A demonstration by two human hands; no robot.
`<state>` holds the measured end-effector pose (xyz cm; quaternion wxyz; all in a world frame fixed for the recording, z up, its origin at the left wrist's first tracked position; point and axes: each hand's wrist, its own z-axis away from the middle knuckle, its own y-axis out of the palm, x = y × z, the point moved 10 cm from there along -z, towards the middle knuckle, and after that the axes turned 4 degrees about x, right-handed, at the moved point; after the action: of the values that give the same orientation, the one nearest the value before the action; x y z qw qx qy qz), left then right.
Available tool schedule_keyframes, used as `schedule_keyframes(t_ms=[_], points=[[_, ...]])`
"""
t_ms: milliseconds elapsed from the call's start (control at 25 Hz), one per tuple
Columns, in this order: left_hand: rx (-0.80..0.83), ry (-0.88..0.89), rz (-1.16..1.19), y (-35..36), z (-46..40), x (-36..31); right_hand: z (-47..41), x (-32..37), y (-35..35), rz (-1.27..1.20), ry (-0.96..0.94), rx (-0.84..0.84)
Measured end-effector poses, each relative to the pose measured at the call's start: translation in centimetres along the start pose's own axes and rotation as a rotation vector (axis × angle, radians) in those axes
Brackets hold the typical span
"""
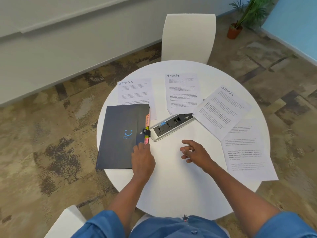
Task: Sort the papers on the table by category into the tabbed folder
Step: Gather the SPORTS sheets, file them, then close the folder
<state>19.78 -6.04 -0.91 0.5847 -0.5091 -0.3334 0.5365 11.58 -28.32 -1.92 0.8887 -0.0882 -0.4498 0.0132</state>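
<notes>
Count: 4 papers – three headed SPORTS [135, 95] [182, 93] [221, 111], one [247, 150] with heading not visible. 1 folder [120, 136], closed, coloured tabs [147, 125] at its edge, number unclear. 1 socket strip [172, 126]. 1 table [171, 177]. 2 chairs [187, 37] [66, 224]. 1 potted plant [243, 18]. 2 hands [142, 160] [195, 153].

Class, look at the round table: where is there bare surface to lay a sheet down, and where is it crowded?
Bare: the near part of the table, between the folder, the power strip and the near-right paper, though the right hand hovers there. Crowded: the far and right edges, under papers.
</notes>
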Motion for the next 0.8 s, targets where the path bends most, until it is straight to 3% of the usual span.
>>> schedule_keyframes(t_ms=[200,520,800], points=[[0.113,-0.070,0.262,1.9,1.1,-4.2,2.1,0.0,-6.8,-0.036,-0.069,-0.150],[0.204,0.046,0.536,6.0,2.3,-17.0,5.3,-4.5,-22.1,-0.054,-0.087,-0.473],[0.356,0.200,0.507,8.9,1.5,-26.6,6.5,-11.8,-30.9,0.248,0.198,-0.618]])
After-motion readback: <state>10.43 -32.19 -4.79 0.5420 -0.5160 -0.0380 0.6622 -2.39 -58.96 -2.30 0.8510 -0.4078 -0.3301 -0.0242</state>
